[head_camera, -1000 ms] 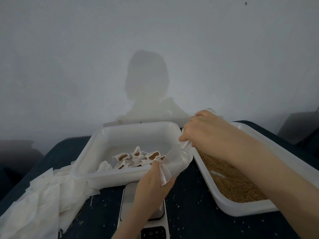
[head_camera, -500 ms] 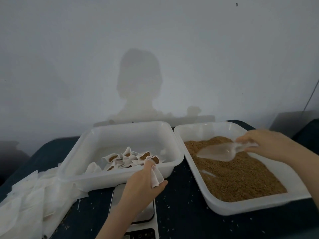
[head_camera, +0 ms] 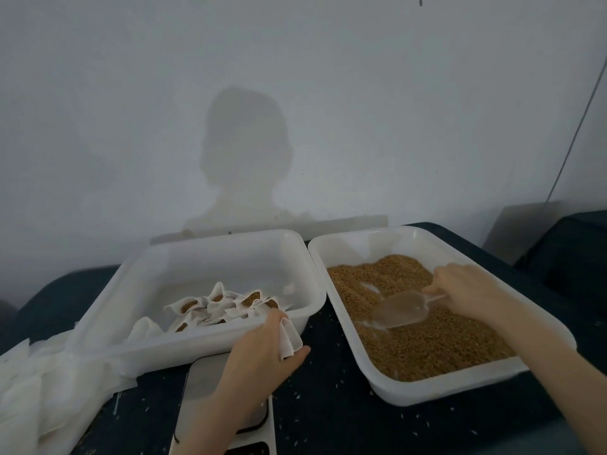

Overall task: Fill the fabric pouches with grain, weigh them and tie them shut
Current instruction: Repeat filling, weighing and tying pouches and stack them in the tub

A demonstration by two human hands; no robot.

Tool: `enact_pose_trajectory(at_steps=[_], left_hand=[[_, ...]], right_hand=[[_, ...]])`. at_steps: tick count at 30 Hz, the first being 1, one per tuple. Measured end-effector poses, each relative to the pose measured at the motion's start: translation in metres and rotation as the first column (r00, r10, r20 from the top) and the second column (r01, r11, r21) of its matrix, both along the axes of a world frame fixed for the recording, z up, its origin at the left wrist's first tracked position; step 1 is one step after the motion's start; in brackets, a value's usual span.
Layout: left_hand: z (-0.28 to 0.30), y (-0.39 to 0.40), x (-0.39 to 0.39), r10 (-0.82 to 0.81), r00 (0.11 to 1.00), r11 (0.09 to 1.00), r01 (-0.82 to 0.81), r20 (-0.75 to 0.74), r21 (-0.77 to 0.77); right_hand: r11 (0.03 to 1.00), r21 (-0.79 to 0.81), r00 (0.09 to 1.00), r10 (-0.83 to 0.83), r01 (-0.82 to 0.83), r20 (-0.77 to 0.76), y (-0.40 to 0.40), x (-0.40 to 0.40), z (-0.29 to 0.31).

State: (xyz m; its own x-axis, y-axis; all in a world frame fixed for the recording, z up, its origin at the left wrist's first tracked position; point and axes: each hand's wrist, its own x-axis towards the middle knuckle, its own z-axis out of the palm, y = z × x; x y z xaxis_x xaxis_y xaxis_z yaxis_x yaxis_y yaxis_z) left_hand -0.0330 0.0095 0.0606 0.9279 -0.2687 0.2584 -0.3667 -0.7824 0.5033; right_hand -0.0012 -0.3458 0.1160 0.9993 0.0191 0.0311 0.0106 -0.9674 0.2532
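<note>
Head view. Right hand (head_camera: 460, 290) over the right tub (head_camera: 460, 387), fingers curled round the handle of a clear scoop (head_camera: 402, 307). Scoop bowl low on the grain (head_camera: 427, 343), mouth toward the left, tilted. Whether any grain is in the scoop: cannot tell. Grain brown, spread over most of the tub floor, a few bare white patches near the scoop.

Left hand (head_camera: 262, 353) above the scale (head_camera: 223, 418), pinching an empty white pouch (head_camera: 289, 338) between thumb and fingers. Pouch just beside the front right corner of the left tub (head_camera: 203, 351), touching or nearly touching its rim; cannot tell which. Forearm across the scale plate, hiding much of it; display at the bottom edge cut off.

In the left tub, a cluster of filled pouches (head_camera: 220, 307), mouths open, brown grain showing, packed against each other near the front wall.

Left tub partly over the scale's far edge, right tub close beside it, rims near each other at the back.

At far left, a loose heap of white cloth (head_camera: 36, 389) on the dark table (head_camera: 328, 421), partly under the left tub's corner. Stray grains scattered on the table round the scale and in front of the right tub. Pale wall behind, with a shadow (head_camera: 244, 146) of a head and shoulders. Thin cable (head_camera: 578, 113) down the wall at right.
</note>
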Motion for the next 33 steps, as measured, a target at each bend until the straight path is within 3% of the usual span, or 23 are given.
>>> enact_pose_trajectory(at_steps=[4,16,24,28,33], left_hand=[[0.004,-0.009,0.003,-0.002,1.0,1.0,0.002,0.01,0.01],[0.007,-0.007,0.005,0.005,1.0,1.0,-0.005,0.011,0.025],[0.01,0.0,0.012,0.018,1.0,0.999,-0.018,-0.001,-0.031],[0.014,-0.001,0.015,0.029,0.999,0.998,-0.03,-0.017,-0.049],[0.024,0.003,0.016,0.019,1.0,0.994,-0.02,-0.016,-0.104]], right_hand=[[0.991,0.135,0.995,-0.001,0.015,-0.098,0.009,0.011,-0.022],[0.856,0.516,0.991,0.058,0.011,-0.117,0.043,0.045,-0.039],[0.798,0.6,0.998,0.059,-0.054,0.011,0.022,0.027,-0.016],[0.703,0.708,0.998,0.036,-0.059,0.047,0.007,0.018,-0.011],[0.634,0.76,0.984,0.174,-0.144,0.041,0.008,0.003,0.008]])
